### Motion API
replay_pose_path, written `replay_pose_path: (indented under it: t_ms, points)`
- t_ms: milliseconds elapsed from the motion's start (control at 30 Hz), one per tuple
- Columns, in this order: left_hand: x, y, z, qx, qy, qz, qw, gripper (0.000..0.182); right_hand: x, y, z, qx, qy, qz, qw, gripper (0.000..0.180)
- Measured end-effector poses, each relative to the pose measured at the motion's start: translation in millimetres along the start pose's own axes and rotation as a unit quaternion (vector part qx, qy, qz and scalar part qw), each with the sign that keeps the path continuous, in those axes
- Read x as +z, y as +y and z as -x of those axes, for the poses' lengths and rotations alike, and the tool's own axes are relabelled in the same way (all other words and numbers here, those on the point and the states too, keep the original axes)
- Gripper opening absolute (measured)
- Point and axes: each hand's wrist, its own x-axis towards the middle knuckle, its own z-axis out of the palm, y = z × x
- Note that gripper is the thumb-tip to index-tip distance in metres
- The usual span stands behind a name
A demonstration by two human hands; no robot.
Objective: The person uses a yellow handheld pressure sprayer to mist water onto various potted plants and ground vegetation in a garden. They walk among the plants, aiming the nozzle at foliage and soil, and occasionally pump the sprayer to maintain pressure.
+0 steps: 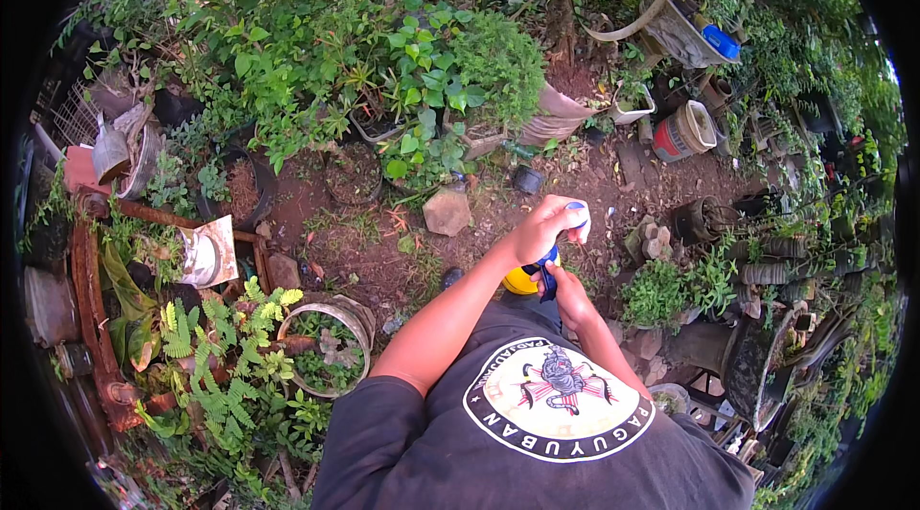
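Observation:
A yellow bottle with blue fittings (519, 281), seemingly a hand-pump pressure sprayer, is close in front of my body. My left hand (548, 228) is closed around a blue knob (576, 206) above the bottle, and part of the knob shows past the fingers. Just below it, my right hand (568, 293) grips a dark blue handle (548, 283) at the bottle's side. Both forearms and my dark printed shirt cover part of the view, and the lower bottle is hidden.
A hexagonal paving block (446, 211) and a small dark pot (527, 180) rest on the bare soil. Leafy potted plants crowd ahead. Rightward stands a red-and-white bucket (679, 136). A round planter (316, 373) and a rusty metal frame (90, 294) are on my left.

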Motion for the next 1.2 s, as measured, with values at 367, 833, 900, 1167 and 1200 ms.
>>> replay_pose_path:
  t_ms: [367,833,900,1167,1200]
  points:
    - [-29.5,-3.7,29.4,-0.106,0.095,-0.226,0.964,0.035,7.6,2.7,-2.7,0.009,0.010,0.010,1.000,0.034]
    - [-12.5,-28.2,49.4,-0.227,0.062,-0.513,0.826,0.035,3.2,6.6,-5.7,-0.016,-0.045,0.019,0.999,0.016]
    - [-11.3,-33.5,49.9,-0.199,0.075,-0.503,0.838,0.041,3.4,10.7,-3.7,-0.042,-0.036,0.054,0.997,0.019]
    - [39.2,81.9,17.7,-0.048,0.113,-0.382,0.916,0.056,15.6,-2.7,16.7,-0.125,-0.021,0.148,0.981,0.026]
    - [44.2,98.2,16.7,-0.045,0.130,-0.355,0.925,0.058,18.1,-2.9,18.2,-0.125,-0.017,0.152,0.980,0.027]
